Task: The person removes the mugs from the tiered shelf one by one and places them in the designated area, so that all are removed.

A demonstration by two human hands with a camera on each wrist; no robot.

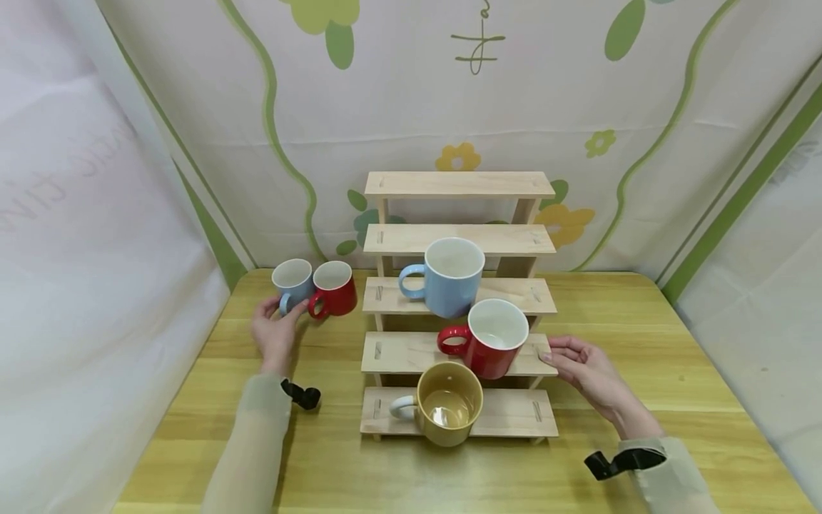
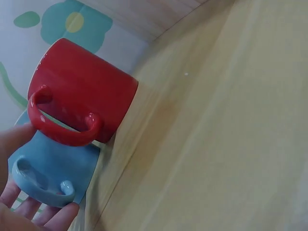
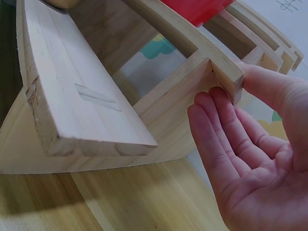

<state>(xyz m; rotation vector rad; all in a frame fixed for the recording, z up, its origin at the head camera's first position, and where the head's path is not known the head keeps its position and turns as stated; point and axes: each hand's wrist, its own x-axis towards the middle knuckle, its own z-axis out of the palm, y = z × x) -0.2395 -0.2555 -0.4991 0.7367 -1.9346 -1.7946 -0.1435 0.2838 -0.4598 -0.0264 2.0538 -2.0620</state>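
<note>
Clearly, what matters most for our left hand (image 1: pixel 276 334) is how it sits against the blue mug (image 1: pixel 297 291). This mug stands upright on the table (image 1: pixel 321 457), at the far left, just beyond our fingertips, its long axis vertical and its handle (image 2: pixel 41 195) turned back toward our palm. The left hand is much the nearer of the two. The red mug (image 1: pixel 337 294) stands upright just to its right; whether the two touch, we cannot tell.

Our left thumb and fingers are apart, with the blue mug's handle in the gap between them; we see no firm grasp. Our right hand (image 1: pixel 594 377) pinches the right end of the second step from the bottom of the wooden shelf (image 1: pixel 514 294).

From the head view alone we get three mugs on the steps: a yellow mug (image 1: pixel 439 421) lowest, a second red mug (image 1: pixel 491 357) above it, then a second blue mug (image 1: pixel 449 293). The left wrist view adds our thumb reaching up to the red mug's handle, contact uncertain. The right wrist view shows our fingers beneath the step, largely hidden from above.
</note>
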